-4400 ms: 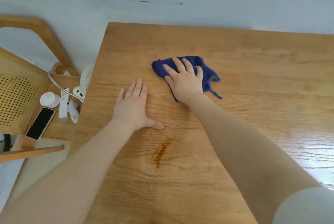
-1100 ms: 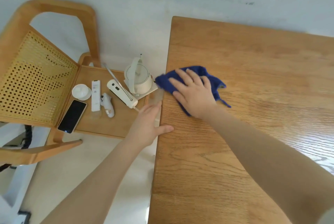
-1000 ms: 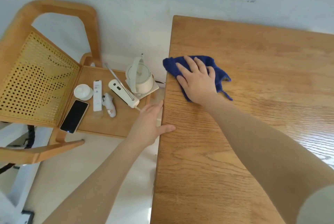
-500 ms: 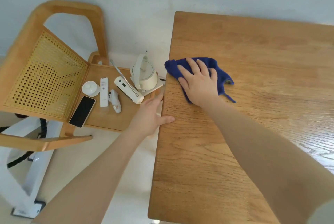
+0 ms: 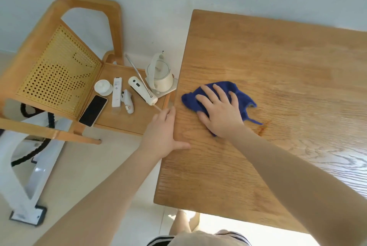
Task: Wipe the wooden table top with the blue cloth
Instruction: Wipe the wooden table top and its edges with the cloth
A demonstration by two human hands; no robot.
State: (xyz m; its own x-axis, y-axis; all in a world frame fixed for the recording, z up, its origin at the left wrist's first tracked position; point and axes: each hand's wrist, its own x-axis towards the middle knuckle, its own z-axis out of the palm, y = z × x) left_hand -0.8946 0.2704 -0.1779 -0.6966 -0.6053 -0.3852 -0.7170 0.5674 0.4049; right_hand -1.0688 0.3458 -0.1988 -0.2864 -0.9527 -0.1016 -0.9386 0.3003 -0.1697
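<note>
At the far left stands a wooden chair (image 5: 59, 63) with a perforated cane back, its seat turned toward the bench. On the seat lie a dark phone (image 5: 93, 110), a small round white dish (image 5: 103, 87), a slim white remote (image 5: 116, 92), a small white handheld device (image 5: 127, 104), a white wand-like appliance (image 5: 142, 90) with a thin metal rod, and a cream kettle (image 5: 159, 76) on a square base, nearest the bench. Below the chair a white frame (image 5: 23, 182) rests on the floor.

The left hand (image 5: 161, 132) sits at the bench's left edge, palm down, with its fingers (image 5: 167, 113) released and stretched along the edge and the thumb lying on the wood; it grasps nothing.

On the wooden bench (image 5: 278, 67), close to that left edge, lies the blue cloth (image 5: 241, 94), bunched, with a loose thread trailing to the right. The right hand (image 5: 220, 112) presses flat on top of it, fingers (image 5: 206, 91) spread and extended over the fabric rather than clenched around it. Just right of the cloth's thread a brownish streak (image 5: 263, 128) marks the wood. Glare brightens the grain at the bench's right side.
</note>
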